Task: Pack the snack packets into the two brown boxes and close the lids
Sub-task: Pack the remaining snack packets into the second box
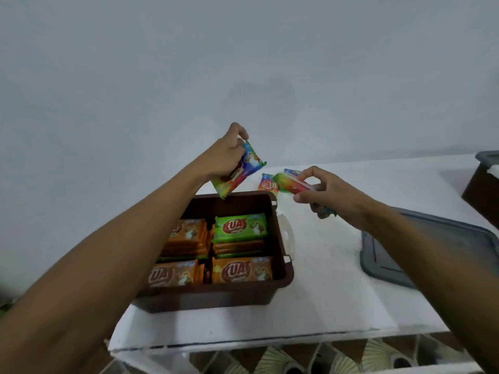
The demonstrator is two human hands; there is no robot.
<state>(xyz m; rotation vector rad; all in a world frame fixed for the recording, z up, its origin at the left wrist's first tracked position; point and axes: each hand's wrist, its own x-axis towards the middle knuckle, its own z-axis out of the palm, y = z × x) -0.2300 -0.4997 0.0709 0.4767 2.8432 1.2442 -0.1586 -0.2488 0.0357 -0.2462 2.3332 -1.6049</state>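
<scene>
Snack packet point(241, 170), rainbow-coloured, gripped by its upper end in left hand point(228, 155), fingers curled over the top edge, hanging tilted just above the far rim of brown box point(280, 238). Second rainbow packet point(290, 183) pinched between thumb and fingertips of right hand point(322, 191), raised off the table beyond the box's far right corner. Colourful crumpled wrapper point(325, 211) under that palm, too blurred to tell whether held or lying loose. Third rainbow packet point(268, 184) on white table point(324, 292), just beside the pinched one and behind the box. Brown box open, lid off, filled with four stacks: green packet point(240, 228) face up on the far right stack, orange packets point(240, 269) on top of the other three, far left stack partly hidden by the left forearm. Grey lid point(405, 252) flat on the table to the right of the box, its far side crossed by the right forearm. Second brown box point(480, 190) at the far right edge, cut off by the frame, something grey at its top
</scene>
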